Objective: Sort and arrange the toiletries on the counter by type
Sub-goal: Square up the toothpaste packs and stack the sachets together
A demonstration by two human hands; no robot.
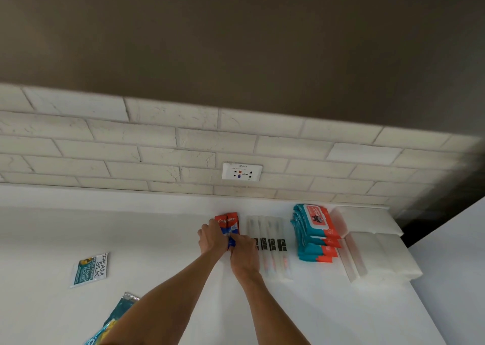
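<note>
Two toothpaste packs (227,220) lie side by side at frame centre, close under the backsplash (157,145). Left hand (211,237) curls its fingers round their left edge; right hand (244,251) pinches their lower ends, probably squaring them beside the toothbrushes (271,239). Wipes (316,231) and tissue packs (380,250) fill the right. Sachets (90,270) wait lower left. Bare counter (157,239) remains left of the packs.

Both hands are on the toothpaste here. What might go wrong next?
The right hand sits right beside the toothbrushes; shifting the toothpaste packs may knock that row askew. The left forearm passes over a teal sachet and may drag it. The Cream Silk sachet lies apart, easily left unsorted.
</note>
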